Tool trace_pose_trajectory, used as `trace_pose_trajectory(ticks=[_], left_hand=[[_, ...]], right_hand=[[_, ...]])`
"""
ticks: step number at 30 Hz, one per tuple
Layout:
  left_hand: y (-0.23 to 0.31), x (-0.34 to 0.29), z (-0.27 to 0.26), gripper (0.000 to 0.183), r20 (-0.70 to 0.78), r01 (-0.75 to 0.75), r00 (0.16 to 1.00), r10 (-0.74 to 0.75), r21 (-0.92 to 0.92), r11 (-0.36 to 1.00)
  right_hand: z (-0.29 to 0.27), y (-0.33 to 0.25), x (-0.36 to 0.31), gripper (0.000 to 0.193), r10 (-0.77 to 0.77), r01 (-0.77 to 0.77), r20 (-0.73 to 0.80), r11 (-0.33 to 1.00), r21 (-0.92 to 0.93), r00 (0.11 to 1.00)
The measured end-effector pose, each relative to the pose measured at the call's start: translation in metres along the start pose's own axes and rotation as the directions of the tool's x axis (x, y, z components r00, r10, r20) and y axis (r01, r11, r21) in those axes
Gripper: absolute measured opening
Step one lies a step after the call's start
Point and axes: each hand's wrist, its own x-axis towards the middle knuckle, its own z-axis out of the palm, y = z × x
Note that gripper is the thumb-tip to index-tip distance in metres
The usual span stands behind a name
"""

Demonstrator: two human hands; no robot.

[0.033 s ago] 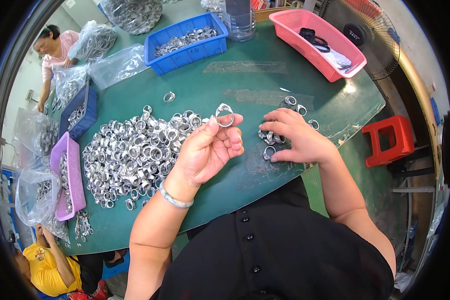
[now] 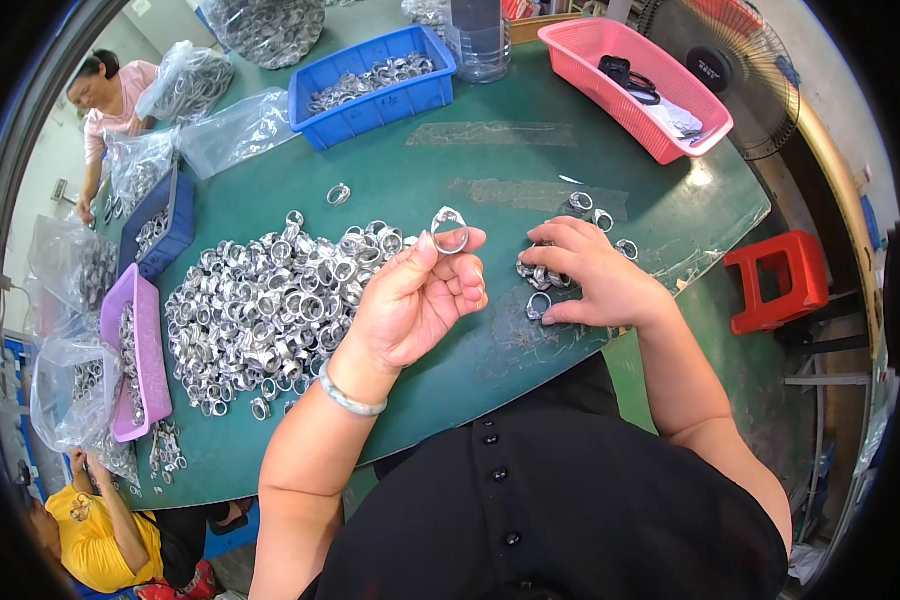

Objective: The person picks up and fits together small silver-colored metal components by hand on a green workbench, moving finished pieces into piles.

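Between thumb and forefinger, my left hand (image 2: 410, 295) pinches one silvery metal ring (image 2: 451, 231) upright, its other fingers loosely curled. My right hand (image 2: 598, 272) rests low over the table at the right, thumb and fingers apart. Several loose rings (image 2: 547, 277) lie partly hidden beneath its palm, and one more ring (image 2: 538, 305) sits at its thumb tip. Just beyond its fingers are a few other rings (image 2: 602, 219). Left of my left hand spreads a big heap of similar metal rings (image 2: 270, 300). A lone ring (image 2: 339, 194) lies behind the heap.
The green table (image 2: 450, 370) also bears a blue bin (image 2: 370, 117) of metal pieces, a pink basket (image 2: 630, 110) and a purple tray (image 2: 150, 350). Clear bags stand at the left, where two people work. A red stool (image 2: 778, 280) and a fan (image 2: 715, 70) are at the right.
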Motion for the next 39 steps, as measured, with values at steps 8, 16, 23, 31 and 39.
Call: trace_pose_trajectory(ticks=[8,16,23,31,39], left_hand=[[0.005,-0.006,0.008,0.035,-0.118,-0.068,0.987,0.107,0.295,0.953],[0.046,-0.097,0.016,0.028,0.233,0.143,0.642,0.73,0.9,-0.413],[0.056,-0.162,-0.007,0.028,0.335,0.511,0.412,0.847,0.685,-0.519],[0.044,-0.174,-0.034,0.03,0.203,0.555,0.4,0.894,0.722,-0.412],[0.05,-0.166,-0.034,0.033,0.278,0.454,0.398,0.874,0.768,-0.451]], right_hand=[[0.008,0.003,0.007,0.038,-0.072,0.071,-0.023,0.997,-0.042,0.997],[0.014,0.001,0.011,0.044,-0.018,0.018,0.012,1.0,0.01,1.0],[0.019,0.009,0.013,0.046,-0.097,0.097,0.015,0.995,0.031,0.995],[0.017,0.011,0.012,0.046,-0.046,0.047,0.025,0.998,-0.046,0.999],[0.023,0.003,0.013,0.031,-0.06,0.056,-0.035,0.993,-0.107,0.998]])
